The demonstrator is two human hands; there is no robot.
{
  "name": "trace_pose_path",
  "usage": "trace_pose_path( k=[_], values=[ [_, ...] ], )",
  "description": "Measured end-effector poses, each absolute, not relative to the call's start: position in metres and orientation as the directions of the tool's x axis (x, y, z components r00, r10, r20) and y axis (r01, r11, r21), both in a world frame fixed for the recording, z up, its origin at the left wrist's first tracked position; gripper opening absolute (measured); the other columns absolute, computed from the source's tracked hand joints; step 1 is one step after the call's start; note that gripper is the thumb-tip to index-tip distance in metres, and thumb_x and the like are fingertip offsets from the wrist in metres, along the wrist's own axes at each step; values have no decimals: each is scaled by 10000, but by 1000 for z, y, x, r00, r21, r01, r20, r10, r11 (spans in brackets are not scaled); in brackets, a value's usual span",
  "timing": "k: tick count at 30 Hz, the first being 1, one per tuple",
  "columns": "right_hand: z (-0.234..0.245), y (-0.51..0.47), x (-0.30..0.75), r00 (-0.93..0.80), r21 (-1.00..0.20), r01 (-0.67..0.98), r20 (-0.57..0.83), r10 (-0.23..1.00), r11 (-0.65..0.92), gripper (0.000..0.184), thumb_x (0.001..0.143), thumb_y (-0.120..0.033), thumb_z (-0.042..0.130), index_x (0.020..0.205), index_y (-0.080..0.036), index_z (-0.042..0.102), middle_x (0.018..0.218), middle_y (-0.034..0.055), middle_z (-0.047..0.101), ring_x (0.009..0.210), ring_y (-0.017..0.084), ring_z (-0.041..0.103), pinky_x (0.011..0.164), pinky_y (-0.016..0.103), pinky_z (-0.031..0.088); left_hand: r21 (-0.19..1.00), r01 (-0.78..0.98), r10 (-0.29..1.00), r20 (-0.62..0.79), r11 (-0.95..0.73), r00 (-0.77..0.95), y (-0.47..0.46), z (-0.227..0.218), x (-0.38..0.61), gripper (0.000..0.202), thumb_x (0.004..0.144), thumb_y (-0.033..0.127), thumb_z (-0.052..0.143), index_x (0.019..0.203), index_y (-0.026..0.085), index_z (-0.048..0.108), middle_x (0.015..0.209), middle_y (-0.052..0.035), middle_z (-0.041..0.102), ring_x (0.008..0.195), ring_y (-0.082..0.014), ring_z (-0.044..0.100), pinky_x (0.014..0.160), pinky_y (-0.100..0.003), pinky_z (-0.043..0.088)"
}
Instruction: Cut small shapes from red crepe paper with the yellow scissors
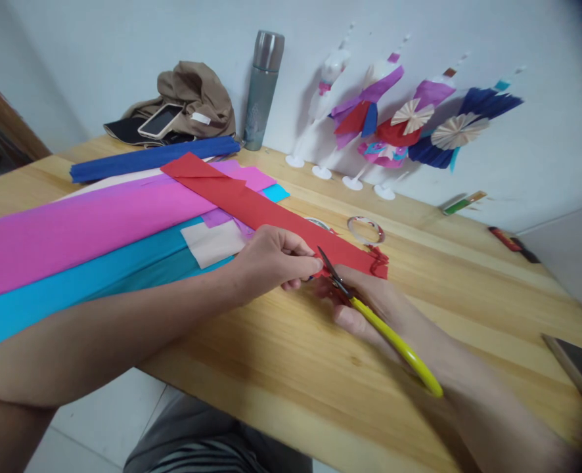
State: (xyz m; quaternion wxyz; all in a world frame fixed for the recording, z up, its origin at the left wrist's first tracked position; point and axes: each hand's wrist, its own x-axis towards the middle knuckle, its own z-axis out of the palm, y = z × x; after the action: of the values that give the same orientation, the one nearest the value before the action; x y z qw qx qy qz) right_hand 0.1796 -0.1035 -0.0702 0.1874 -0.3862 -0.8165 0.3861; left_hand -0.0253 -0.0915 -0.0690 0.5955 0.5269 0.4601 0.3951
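My left hand (274,259) is closed in a pinch on a small red paper piece (323,266), mostly hidden by the fingers. Opposite it, my right hand (353,299) has scissors (389,335) with yellow handles. Their dark blades angle up beside my left fingertips, and the handle lies back over my right wrist. Some right fingers are hidden beneath the scissors and blurred. Just behind both hands, a long folded strip of red crepe paper (266,210) lies across the table, with a few torn red scraps (378,259) at its right end.
Pink (74,217) and blue paper sheets (123,266) cover the table's left side. A tape roll (366,230) lies beyond the red strip. Several paper-dressed doll stands (353,182), a thermos (264,92), a phone (160,121) and a brown cloth bag (197,92) stand along the wall.
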Motion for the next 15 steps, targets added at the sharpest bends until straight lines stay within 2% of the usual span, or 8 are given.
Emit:
trace_pose_path(
  k=[3, 15],
  values=[
    [-69, -103, 179, -650, -755, 526, -61, 757, 391, 544, 903, -742, 469, 916, -201, 525, 831, 38, 556, 720, 191, 490, 612, 320, 374, 990, 23, 955, -138, 137, 261, -91, -69, -25, 152, 729, 94, 654, 579, 112, 650, 438, 39, 562, 421, -46, 503, 438, -147, 384],
    [-72, -102, 179, -628, -764, 538, -82, 774, 356, 583, 878, -790, 445, 876, -209, 491, 779, 12, 497, 683, 175, 428, 586, 316, 315, 989, 12, 955, -148, 150, 258, -89, -69, -24, 211, 755, 86, 648, 548, 118, 619, 448, 29, 560, 424, -52, 500, 446, -158, 402]
  ],
)
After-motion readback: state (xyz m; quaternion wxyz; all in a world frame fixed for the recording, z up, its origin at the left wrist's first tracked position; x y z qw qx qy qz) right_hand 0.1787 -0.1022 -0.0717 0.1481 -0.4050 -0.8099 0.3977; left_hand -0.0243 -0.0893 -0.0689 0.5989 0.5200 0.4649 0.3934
